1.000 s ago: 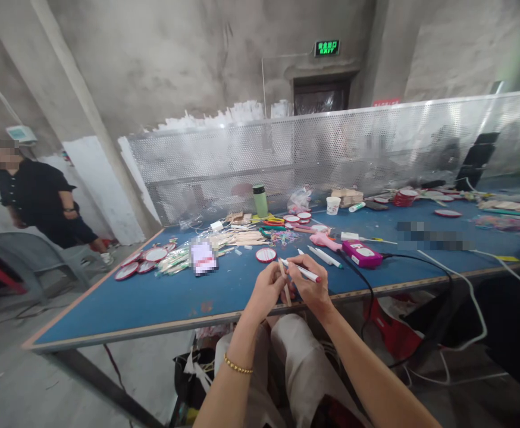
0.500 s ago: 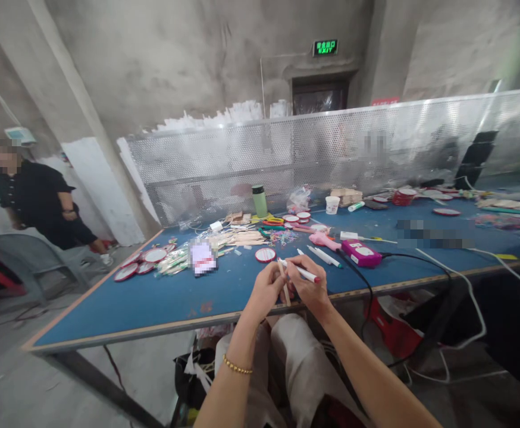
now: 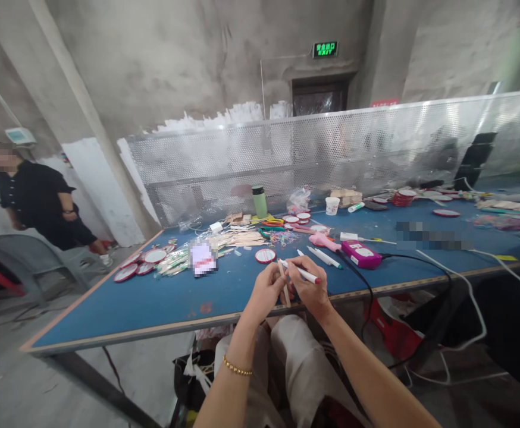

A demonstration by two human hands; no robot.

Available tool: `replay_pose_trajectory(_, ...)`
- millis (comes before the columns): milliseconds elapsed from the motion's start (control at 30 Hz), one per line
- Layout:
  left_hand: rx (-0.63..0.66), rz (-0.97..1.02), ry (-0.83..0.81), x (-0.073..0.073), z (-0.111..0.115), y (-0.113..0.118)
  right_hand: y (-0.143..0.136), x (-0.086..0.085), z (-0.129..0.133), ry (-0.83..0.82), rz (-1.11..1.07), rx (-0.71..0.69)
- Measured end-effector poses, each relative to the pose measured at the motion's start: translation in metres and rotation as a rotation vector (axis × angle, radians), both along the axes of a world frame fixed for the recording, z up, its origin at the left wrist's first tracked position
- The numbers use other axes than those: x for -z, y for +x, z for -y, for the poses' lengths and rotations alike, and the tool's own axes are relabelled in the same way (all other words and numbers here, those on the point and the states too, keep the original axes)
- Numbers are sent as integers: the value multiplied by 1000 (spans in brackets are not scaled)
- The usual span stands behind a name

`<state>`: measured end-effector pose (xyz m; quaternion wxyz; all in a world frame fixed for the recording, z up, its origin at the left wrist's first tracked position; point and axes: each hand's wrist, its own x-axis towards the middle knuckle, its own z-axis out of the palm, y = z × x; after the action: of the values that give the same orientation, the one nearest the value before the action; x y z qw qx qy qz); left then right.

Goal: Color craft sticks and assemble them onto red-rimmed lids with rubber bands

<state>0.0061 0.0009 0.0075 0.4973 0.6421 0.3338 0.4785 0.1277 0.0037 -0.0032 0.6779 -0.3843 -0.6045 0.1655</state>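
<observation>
Near the table's front edge, my left hand [image 3: 266,290] is closed on a thin wooden stick [image 3: 286,293] that slants down between my hands. In my right hand [image 3: 310,289] is a white marker with a red end [image 3: 305,273], its tip at the upper end of the stick. A round red-rimmed disc [image 3: 265,255] lies just beyond my fingers. More white markers [image 3: 325,257] rest to the right, beside a pink tool [image 3: 325,241] and a magenta box [image 3: 360,254].
Behind are a pile of sticks [image 3: 246,238], a green bottle [image 3: 259,202] and a paper cup [image 3: 332,205]. Red-rimmed discs [image 3: 155,255] and a phone-like object [image 3: 203,259] lie left. Cables cross the right side. A person [image 3: 39,196] stands far left.
</observation>
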Motion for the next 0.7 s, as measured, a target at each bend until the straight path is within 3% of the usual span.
replay_pose_trajectory(467, 9, 27, -19, 1, -1, 0, 0, 0, -1, 6, -7, 73)
replay_pose_trajectory(700, -9, 0, -1, 1, -1, 0, -1, 0, -3, 7, 9, 20)
